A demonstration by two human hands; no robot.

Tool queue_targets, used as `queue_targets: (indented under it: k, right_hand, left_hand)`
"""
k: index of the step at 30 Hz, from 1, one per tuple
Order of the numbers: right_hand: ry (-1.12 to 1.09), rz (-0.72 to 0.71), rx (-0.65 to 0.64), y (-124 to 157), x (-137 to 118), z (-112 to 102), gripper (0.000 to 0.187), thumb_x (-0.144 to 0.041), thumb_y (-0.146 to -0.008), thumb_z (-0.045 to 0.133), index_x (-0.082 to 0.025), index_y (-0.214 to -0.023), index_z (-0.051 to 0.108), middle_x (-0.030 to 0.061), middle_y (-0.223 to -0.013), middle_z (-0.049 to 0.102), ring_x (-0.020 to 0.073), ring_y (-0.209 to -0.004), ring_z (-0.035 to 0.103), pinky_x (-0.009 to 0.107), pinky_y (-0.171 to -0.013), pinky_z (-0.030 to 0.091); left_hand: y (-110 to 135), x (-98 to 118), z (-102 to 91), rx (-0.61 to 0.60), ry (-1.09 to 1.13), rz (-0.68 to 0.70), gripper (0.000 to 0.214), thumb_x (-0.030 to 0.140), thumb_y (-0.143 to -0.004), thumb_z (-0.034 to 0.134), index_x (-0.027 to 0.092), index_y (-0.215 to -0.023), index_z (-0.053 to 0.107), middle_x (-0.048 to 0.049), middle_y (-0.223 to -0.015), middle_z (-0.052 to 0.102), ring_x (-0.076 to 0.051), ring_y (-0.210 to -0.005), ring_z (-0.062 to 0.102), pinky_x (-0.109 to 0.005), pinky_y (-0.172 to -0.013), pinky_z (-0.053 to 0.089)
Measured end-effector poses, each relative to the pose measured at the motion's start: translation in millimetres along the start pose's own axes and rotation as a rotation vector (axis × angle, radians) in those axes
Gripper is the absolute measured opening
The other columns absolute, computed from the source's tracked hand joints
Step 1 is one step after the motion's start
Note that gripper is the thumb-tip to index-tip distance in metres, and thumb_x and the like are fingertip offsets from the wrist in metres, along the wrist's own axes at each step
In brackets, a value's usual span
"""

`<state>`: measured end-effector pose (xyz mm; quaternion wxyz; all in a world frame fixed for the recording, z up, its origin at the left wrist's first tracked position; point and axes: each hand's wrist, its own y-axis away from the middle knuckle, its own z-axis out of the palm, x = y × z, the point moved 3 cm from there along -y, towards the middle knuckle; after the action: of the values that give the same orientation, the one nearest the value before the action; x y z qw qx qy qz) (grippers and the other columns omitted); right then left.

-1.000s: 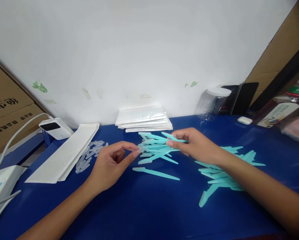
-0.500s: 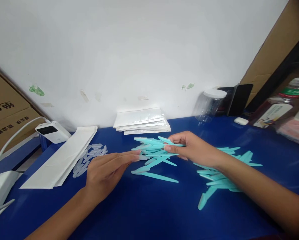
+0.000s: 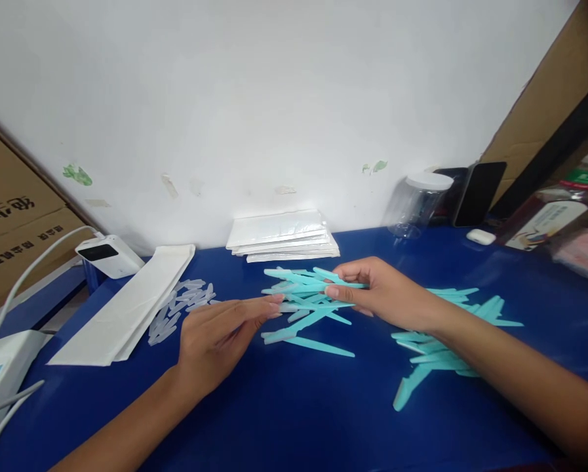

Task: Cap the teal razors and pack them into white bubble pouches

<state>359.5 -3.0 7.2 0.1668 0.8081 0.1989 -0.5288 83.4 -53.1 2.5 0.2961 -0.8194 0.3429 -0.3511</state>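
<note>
A loose pile of teal eyebrow razors (image 3: pixel 306 319) lies in the middle of the blue table. My right hand (image 3: pixel 372 292) pinches an eyebrow razor by its handle, between thumb and fingers, over the right side of this pile. On the pile's left side, the fingers of my left hand (image 3: pixel 229 328) are pressed together at a pale, clear blade cap (image 3: pixel 288 307); the fingers partly cover it. More teal eyebrow razors (image 3: pixel 436 360) lie under and beside my right forearm. Small clear blade caps (image 3: pixel 168 314) are heaped left of my left hand.
White paper sleeves (image 3: pixel 121 314) lie at the left, and a stack of white packets (image 3: pixel 284 236) rests against the wall. A white device (image 3: pixel 109 255) with a cable stands far left. A clear jar (image 3: pixel 419 206), a phone (image 3: pixel 480 193) and a bottle (image 3: pixel 544 213) stand back right.
The view has shifted slightly, so most things appear a little further right. Both hands keep nearly the same places at the pile, the right still pinching an eyebrow razor.
</note>
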Motion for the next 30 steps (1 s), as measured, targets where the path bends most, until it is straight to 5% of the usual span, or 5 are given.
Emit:
queue_targets:
  k: [15, 19, 21, 25, 30]
  right_hand:
    - [0.004, -0.031, 0.045, 3.9, -5.5, 23.1, 0.047, -0.063, -0.094, 0.074, -0.021, -0.077, 0.063, -0.0051, -0.068, 0.047, 0.0121, -0.060, 0.041, 0.029, -0.058, 0.034]
    - [0.024, -0.047, 0.052, 1.4, -2.1, 20.3, 0.048, -0.066, -0.096, 0.070, -0.021, -0.078, 0.062, -0.0045, -0.069, 0.047, 0.0133, -0.062, 0.042, 0.030, -0.060, 0.034]
    - [0.064, -0.062, 0.099, -0.1, 0.1, 14.3, 0.048, -0.065, -0.096, 0.070, -0.021, -0.078, 0.063, -0.0038, -0.070, 0.049, 0.0143, -0.065, 0.043, 0.030, -0.062, 0.035]
    - [0.149, -0.092, 0.181, -1.3, 0.9, 1.6, 0.050, -0.066, -0.097, 0.068, -0.020, -0.078, 0.063, -0.0013, -0.075, 0.053, 0.0164, -0.071, 0.046, 0.032, -0.067, 0.037]
    - [0.209, -0.097, 0.212, -2.7, 1.4, -4.0, 0.054, -0.070, -0.098, 0.063, -0.020, -0.077, 0.061, -0.0006, -0.075, 0.053, 0.0176, -0.073, 0.047, 0.033, -0.069, 0.038]
  left_hand:
    - [-1.4, 13.9, 5.7, -0.140, 0.008, 0.167, 0.051, 0.000, -0.094, 0.073, 0.036, -0.131, 0.075, 0.0024, -0.122, 0.084, -0.018, -0.094, 0.084, -0.025, -0.074, 0.063]
    - [-0.5, 16.5, 4.9, 0.014, -0.155, 0.174, 0.046, 0.010, -0.085, 0.087, 0.030, -0.125, 0.078, -0.0013, -0.106, 0.084, -0.018, -0.083, 0.079, -0.027, -0.074, 0.061]
    - [-2.9, 11.2, -1.3, 0.137, -0.158, 0.014, 0.041, 0.015, -0.082, 0.089, 0.030, -0.119, 0.080, 0.0007, -0.083, 0.074, -0.015, -0.066, 0.066, -0.028, -0.061, 0.053]
    - [-7.3, -23.0, -11.3, 0.226, 0.307, -0.643, 0.022, 0.015, -0.083, 0.071, 0.026, -0.101, 0.080, 0.0041, -0.068, 0.043, -0.011, -0.054, 0.037, -0.025, -0.048, 0.032]
    - [-6.2, -55.9, -6.5, 0.214, 0.831, -1.091, 0.052, 0.003, -0.048, 0.057, 0.020, -0.094, 0.074, -0.0004, -0.094, 0.058, -0.010, -0.069, 0.044, -0.020, -0.053, 0.039]
